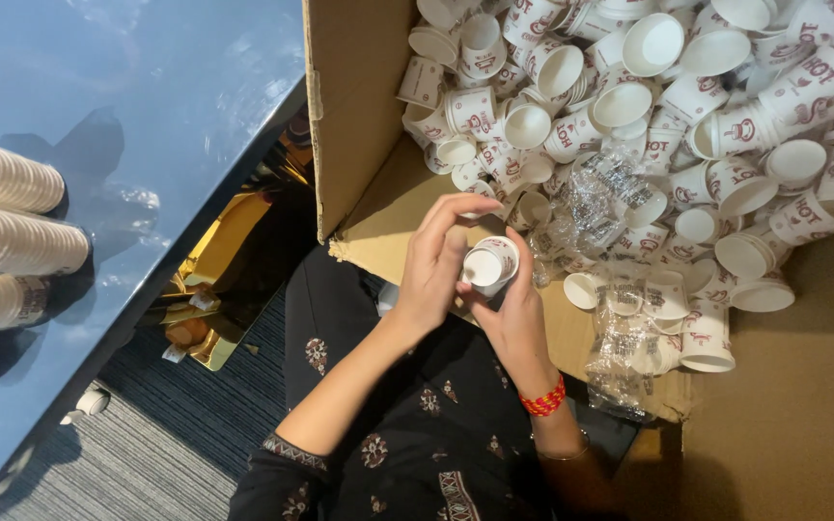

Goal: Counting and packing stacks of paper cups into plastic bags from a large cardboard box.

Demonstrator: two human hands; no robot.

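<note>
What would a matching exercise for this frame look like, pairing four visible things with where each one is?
Things:
1. small paper cup
2. loose cups
3. stacked cups
4. red bracelet

Places:
A. lying in rows on the blue table
B. on the right wrist
C. heaped in the cardboard box
D. held between the left hand and right hand

Pairs: 1-D, 2-C, 3-A, 4-B

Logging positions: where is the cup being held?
Head view, centre: the paper cup sits between the left hand and right hand, just below the cup pile.
</note>
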